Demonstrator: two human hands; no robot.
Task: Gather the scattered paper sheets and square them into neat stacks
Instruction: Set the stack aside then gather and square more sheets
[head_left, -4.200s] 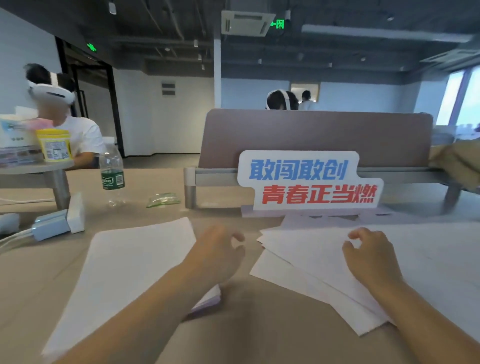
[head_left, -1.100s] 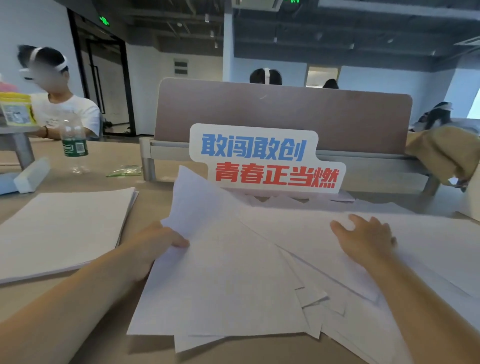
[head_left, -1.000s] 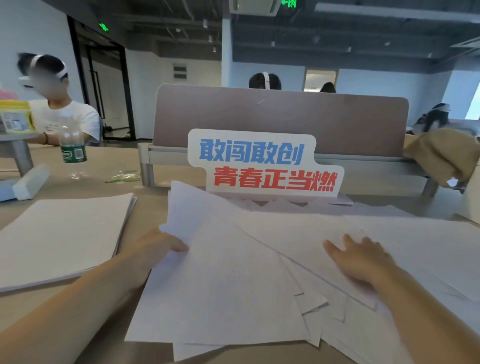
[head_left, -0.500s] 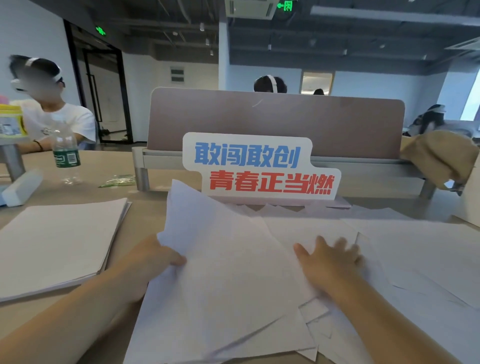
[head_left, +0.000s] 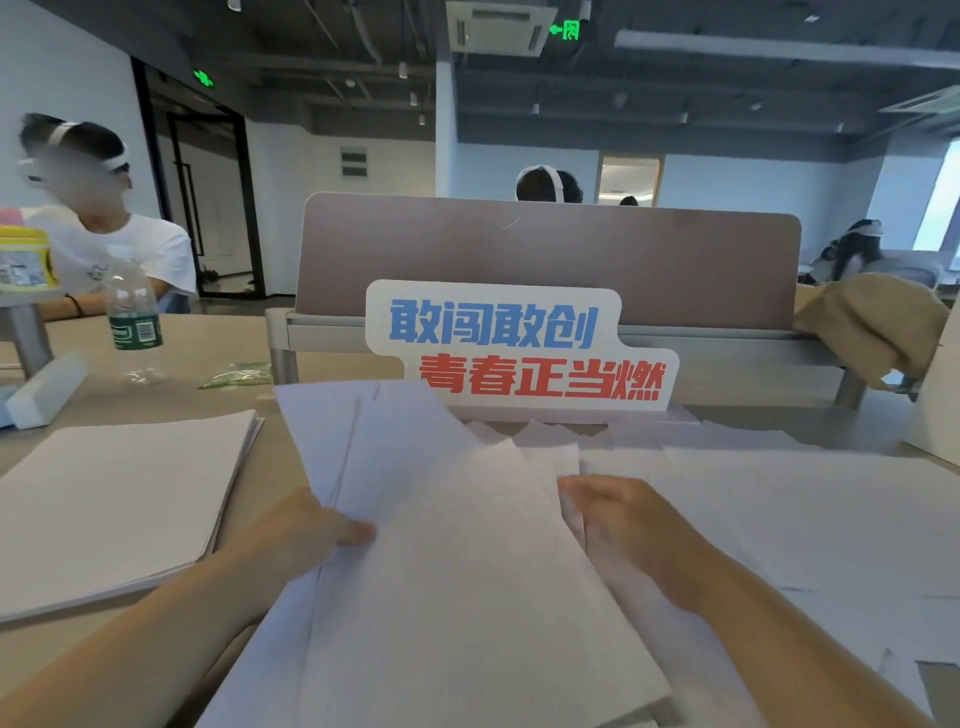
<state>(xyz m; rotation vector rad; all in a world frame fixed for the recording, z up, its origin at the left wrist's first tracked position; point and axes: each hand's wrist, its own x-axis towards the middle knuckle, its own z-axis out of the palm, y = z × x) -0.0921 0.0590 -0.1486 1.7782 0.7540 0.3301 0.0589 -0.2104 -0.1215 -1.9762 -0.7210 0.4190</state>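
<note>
On the desk (head_left: 272, 467), left hand (head_left: 304, 538) pinches gathered sheets (head_left: 457, 597) at their left edge; right hand (head_left: 623, 525) flat, fingers straight, touching their right side; neat stack (head_left: 119, 499) lies left

paper sheets (head_left: 467, 571): white | sign (head_left: 519, 348): blue, red | divider (head_left: 675, 260): mauve | table (head_left: 208, 343): tan

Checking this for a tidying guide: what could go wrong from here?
1. The bunch that the left hand pinches is fanned, its edges askew; pushed by the right hand, its sheets could buckle or slip out.
2. Its far corner overlaps the sign in this view; a forward shove might knock it.
3. More loose sheets lie beneath the right wrist and could be dragged askew.
</note>
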